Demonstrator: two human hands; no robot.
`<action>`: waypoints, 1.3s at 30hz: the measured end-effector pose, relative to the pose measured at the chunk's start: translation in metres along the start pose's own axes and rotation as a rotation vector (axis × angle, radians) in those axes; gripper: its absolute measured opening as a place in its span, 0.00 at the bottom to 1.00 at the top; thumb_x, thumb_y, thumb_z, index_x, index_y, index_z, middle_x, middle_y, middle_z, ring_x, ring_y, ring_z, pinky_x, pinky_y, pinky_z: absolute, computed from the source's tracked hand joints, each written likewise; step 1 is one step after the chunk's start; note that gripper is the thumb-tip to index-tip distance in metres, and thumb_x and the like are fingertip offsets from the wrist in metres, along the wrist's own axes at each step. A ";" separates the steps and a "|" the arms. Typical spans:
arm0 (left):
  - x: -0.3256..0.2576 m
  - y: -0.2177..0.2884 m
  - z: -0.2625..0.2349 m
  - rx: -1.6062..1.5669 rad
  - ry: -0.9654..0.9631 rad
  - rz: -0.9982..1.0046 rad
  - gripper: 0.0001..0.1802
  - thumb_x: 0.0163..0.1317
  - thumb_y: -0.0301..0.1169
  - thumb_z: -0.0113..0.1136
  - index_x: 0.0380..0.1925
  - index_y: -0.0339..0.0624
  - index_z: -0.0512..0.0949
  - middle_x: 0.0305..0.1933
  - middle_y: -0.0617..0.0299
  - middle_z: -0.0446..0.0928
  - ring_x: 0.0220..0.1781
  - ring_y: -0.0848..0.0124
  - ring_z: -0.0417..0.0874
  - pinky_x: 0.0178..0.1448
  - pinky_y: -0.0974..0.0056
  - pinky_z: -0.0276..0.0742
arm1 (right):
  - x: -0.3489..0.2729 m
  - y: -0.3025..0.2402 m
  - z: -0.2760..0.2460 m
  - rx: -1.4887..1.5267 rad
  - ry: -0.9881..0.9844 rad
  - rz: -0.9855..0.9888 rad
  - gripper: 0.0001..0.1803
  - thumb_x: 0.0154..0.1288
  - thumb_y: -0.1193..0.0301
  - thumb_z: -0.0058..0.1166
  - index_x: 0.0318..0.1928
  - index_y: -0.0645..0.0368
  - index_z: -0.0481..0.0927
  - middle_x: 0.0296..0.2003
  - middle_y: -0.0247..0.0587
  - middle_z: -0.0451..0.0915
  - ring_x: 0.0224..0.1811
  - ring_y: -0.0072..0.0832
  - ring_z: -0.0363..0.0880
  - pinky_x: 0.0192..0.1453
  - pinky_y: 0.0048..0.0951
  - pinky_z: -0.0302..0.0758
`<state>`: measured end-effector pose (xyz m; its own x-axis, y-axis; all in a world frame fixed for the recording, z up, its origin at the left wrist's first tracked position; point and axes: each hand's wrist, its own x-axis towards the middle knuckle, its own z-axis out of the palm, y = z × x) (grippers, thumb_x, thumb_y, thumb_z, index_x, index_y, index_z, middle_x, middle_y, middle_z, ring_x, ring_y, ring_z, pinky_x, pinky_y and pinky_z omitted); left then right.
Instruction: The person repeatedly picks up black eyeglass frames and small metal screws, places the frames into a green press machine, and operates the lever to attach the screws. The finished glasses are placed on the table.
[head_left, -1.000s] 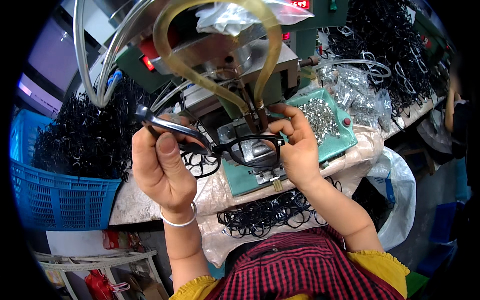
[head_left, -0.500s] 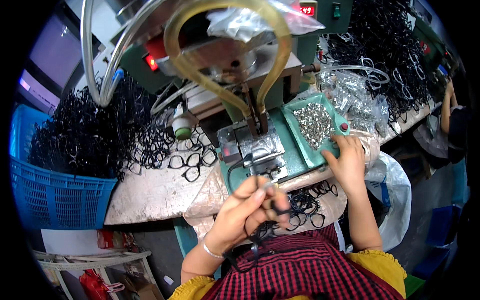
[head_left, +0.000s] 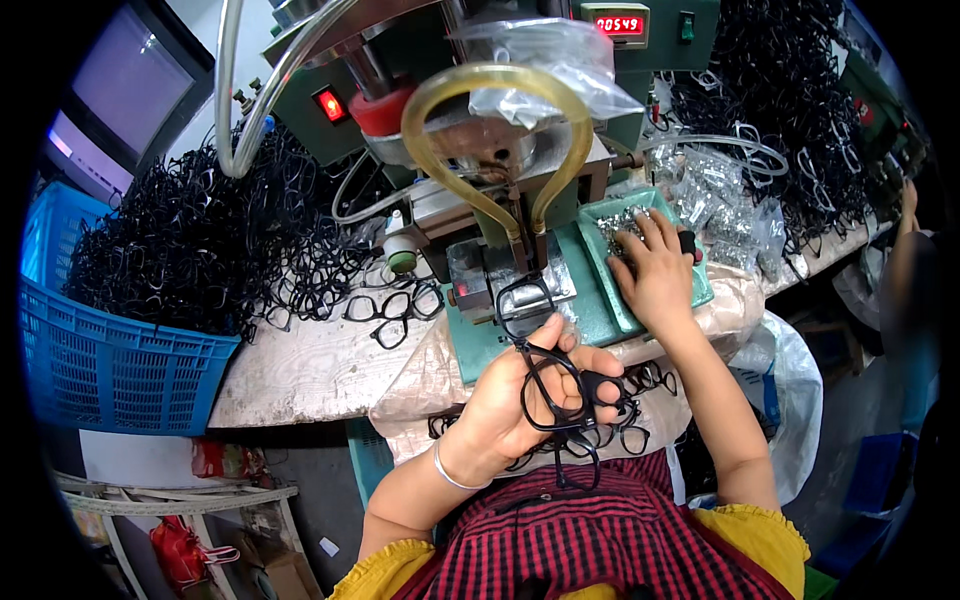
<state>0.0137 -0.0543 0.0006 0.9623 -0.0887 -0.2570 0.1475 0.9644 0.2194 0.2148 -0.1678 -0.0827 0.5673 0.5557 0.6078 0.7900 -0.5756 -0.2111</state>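
Observation:
My left hand (head_left: 505, 405) is closed on several black eyeglass frames (head_left: 560, 425). One of them reaches up toward the metal fixture (head_left: 470, 270) under the press head; whether it touches cannot be told. Others dangle below the fingers. My right hand (head_left: 655, 275) reaches over the green tray (head_left: 592, 262), fingers spread and fingertips among the small silvery metal parts (head_left: 622, 228). No part shows between its fingers. A dark button-like knob (head_left: 688, 243) stands beside that hand at the tray's right edge.
A yellowish tube (head_left: 410, 125) loops in front of the green press. Piles of black frames (head_left: 180, 250) lie left, beside a blue plastic crate (head_left: 120, 360). Clear bags of metal parts (head_left: 720, 210) lie right of the tray. More frames (head_left: 655, 380) rest on the cloth below.
My right hand has moved from the tray's right edge onto the metal parts. My left hand has turned, and the eyeglass frames in it now show plainly. The view has shifted slightly.

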 end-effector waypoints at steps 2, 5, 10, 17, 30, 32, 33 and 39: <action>-0.001 -0.002 -0.002 0.023 -0.070 -0.013 0.25 0.75 0.55 0.41 0.48 0.42 0.70 0.42 0.41 0.81 0.41 0.49 0.87 0.42 0.45 0.87 | 0.001 0.011 0.008 0.048 -0.051 0.065 0.12 0.57 0.68 0.63 0.43 0.55 0.83 0.56 0.41 0.78 0.66 0.43 0.69 0.57 0.54 0.71; -0.016 -0.009 -0.032 0.415 -0.410 -0.091 0.39 0.63 0.57 0.63 0.57 0.34 0.65 0.43 0.40 0.80 0.35 0.52 0.85 0.39 0.56 0.81 | 0.000 0.013 0.011 0.157 0.029 0.106 0.09 0.56 0.72 0.63 0.39 0.58 0.83 0.49 0.42 0.82 0.60 0.43 0.75 0.56 0.47 0.72; -0.072 -0.001 -0.082 1.312 -0.198 -0.102 0.11 0.64 0.23 0.62 0.45 0.30 0.81 0.34 0.56 0.81 0.29 0.69 0.83 0.37 0.65 0.81 | -0.007 0.015 0.003 0.251 0.097 0.193 0.05 0.56 0.75 0.61 0.34 0.60 0.81 0.36 0.45 0.81 0.43 0.46 0.79 0.51 0.43 0.73; -0.133 0.252 -0.143 1.536 0.915 1.307 0.06 0.68 0.26 0.54 0.40 0.34 0.72 0.35 0.52 0.79 0.37 0.63 0.82 0.43 0.61 0.78 | 0.009 0.010 0.004 0.330 0.189 0.096 0.06 0.57 0.75 0.60 0.36 0.59 0.82 0.34 0.44 0.83 0.38 0.43 0.80 0.45 0.40 0.76; -0.065 0.196 -0.179 2.129 1.414 1.363 0.09 0.72 0.26 0.49 0.44 0.32 0.74 0.35 0.46 0.81 0.37 0.47 0.79 0.43 0.50 0.73 | -0.057 0.038 -0.052 0.355 0.129 0.386 0.08 0.57 0.79 0.61 0.38 0.62 0.85 0.35 0.43 0.84 0.41 0.36 0.82 0.51 0.33 0.75; -0.063 0.184 -0.152 1.779 1.346 1.284 0.14 0.74 0.35 0.51 0.41 0.32 0.74 0.32 0.47 0.78 0.34 0.53 0.77 0.40 0.57 0.72 | -0.053 0.021 -0.062 0.507 0.083 0.450 0.07 0.56 0.80 0.61 0.37 0.62 0.85 0.36 0.42 0.84 0.41 0.34 0.82 0.51 0.31 0.75; -0.055 0.177 -0.131 1.707 1.294 1.230 0.17 0.75 0.39 0.51 0.40 0.32 0.73 0.32 0.48 0.78 0.32 0.56 0.76 0.40 0.58 0.72 | -0.043 0.009 -0.068 0.576 0.051 0.372 0.07 0.56 0.80 0.61 0.36 0.63 0.85 0.36 0.42 0.85 0.41 0.33 0.82 0.50 0.31 0.75; -0.037 0.162 -0.165 1.522 1.005 1.342 0.20 0.78 0.42 0.46 0.39 0.32 0.73 0.36 0.57 0.75 0.33 0.69 0.71 0.40 0.63 0.69 | 0.034 -0.070 -0.030 1.093 0.044 0.180 0.15 0.54 0.78 0.63 0.44 0.64 0.80 0.40 0.41 0.82 0.41 0.29 0.82 0.49 0.29 0.76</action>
<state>-0.0355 0.1464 -0.1097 0.3077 0.8246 0.4748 0.2016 -0.5441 0.8144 0.1714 -0.1269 -0.0241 0.7025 0.4832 0.5225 0.4887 0.2061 -0.8477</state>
